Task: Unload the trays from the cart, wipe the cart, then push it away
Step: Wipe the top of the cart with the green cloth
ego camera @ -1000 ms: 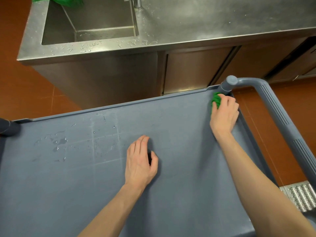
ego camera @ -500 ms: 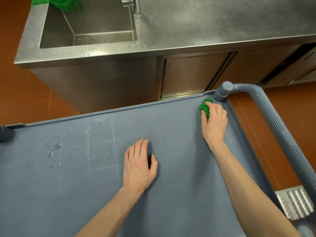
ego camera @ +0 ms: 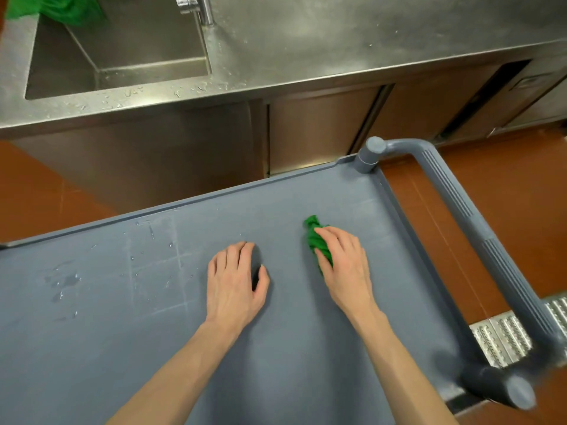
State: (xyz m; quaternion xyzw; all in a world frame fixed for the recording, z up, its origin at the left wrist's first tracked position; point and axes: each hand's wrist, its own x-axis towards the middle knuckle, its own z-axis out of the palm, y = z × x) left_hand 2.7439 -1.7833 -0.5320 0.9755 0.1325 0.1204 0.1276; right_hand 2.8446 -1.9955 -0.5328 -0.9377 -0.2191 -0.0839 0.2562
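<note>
**Green cloth on the cart's top shelf, both hands down**

The grey cart (ego camera: 291,348) stood just in front of a steel counter, its flat top shelf filling the lower part of the head view and carrying no trays. A bunched green cloth (ego camera: 317,242) lay on that shelf, right of its middle and well inside the raised rim. The right hand (ego camera: 343,265) lay on top of the cloth, fingers curled over it and gripping it against the surface. Just to its left, apart from the cloth, the left hand (ego camera: 234,282) rested palm-down on the bare shelf, fingers relaxed, holding nothing. Water droplets (ego camera: 66,280) and faint streaks marked the shelf's left part. The cart handle (ego camera: 460,207) ran along the right side. Beyond stood the counter (ego camera: 337,35) with its sink (ego camera: 122,50), a tap (ego camera: 199,7), and another green cloth (ego camera: 58,7) at the sink's far left corner. Red-brown floor (ego camera: 497,185) lay below, with a metal grate (ego camera: 503,335) showing at the right.
</note>
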